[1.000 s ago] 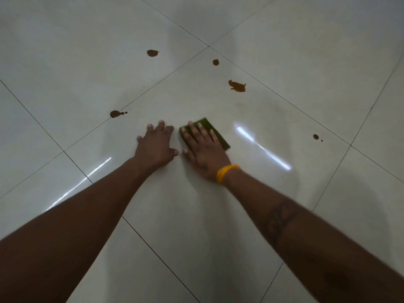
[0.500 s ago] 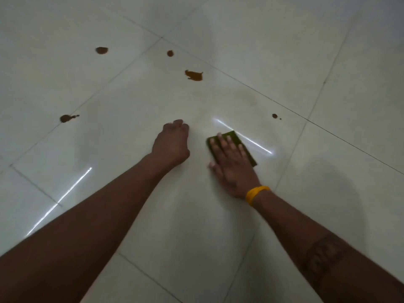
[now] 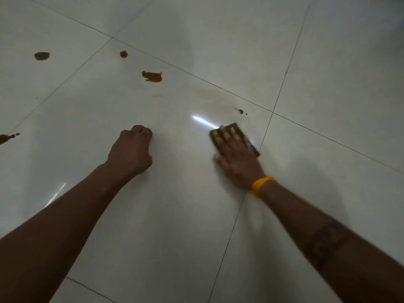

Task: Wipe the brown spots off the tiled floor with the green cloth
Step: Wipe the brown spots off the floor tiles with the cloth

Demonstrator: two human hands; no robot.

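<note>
Right hand (image 3: pixel 237 158) lies flat on the green cloth (image 3: pixel 237 130), fingers (image 3: pixel 227 138) straight and pressing it to the tiled floor (image 3: pixel 328 73); the grip is open-palmed, nothing curled round the cloth. Cloth sits right of centre, just beside a grout line at its 4 o'clock. A yellow wristband (image 3: pixel 261 185) circles the right wrist. Left hand (image 3: pixel 131 152) rests on the floor at the cloth's 9 o'clock, well apart from it, fingers curled under into a loose fist, holding nothing. Brown spots: a small spot with a speck (image 3: pixel 241 111) near the cloth at 12 o'clock, not touching; a large blotch (image 3: pixel 152 76) at 10 o'clock; a round dot (image 3: pixel 123 54) and an oval spot (image 3: pixel 41 56) farther toward 10 o'clock; a smear (image 3: pixel 6 137) at the far 9 o'clock edge. A bright glare streak (image 3: pixel 203 121) meets the cloth's 10 o'clock corner.
</note>
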